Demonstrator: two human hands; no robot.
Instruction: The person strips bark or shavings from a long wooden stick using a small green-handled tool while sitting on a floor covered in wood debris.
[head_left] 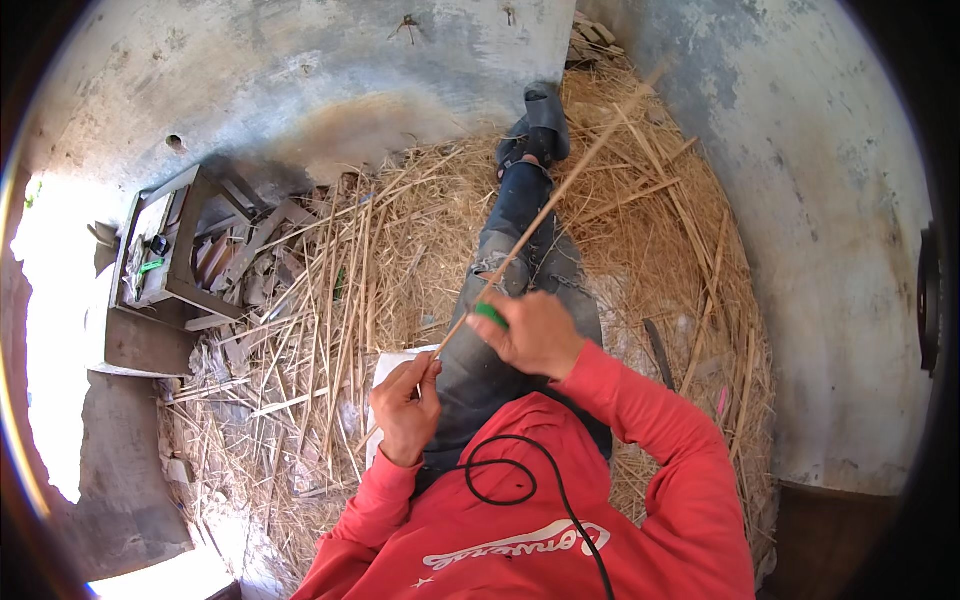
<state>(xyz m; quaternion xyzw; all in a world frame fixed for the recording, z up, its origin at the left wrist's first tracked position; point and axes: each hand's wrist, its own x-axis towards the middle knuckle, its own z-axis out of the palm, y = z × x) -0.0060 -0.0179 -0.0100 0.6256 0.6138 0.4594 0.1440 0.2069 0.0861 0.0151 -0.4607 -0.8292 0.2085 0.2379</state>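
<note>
I am sitting on the floor with one leg (pixel 520 225) stretched out toward the far wall, and I am working a long thin cane strip (pixel 560 190) over my lap. My left hand (pixel 407 405) is pinching the near end of the strip, its grip clamped together on it with thumb and fingers just in front of my chest. My right hand (pixel 533 332) is sitting a little farther along the same strip, its grip closed around a small tool with a green handle (pixel 490 314) that is pressing against the strip where the hand meets it; I cannot tell what kind of blade it carries. From my hands the strip is running diagonally away to the far right, crossing above my knee and past my dark shoe (pixel 545 120), its tip reaching toward the far wall. All around me a thick heap of straw-coloured shavings (pixel 650 230) and split cane pieces (pixel 330 300) is covering the floor. On the left a low wooden box (pixel 165 250) is standing beside the scraps, with small tools lying in it. A black cable (pixel 520 470) is looping over my red sweatshirt (pixel 640 480), near the bottom of the view.
</note>
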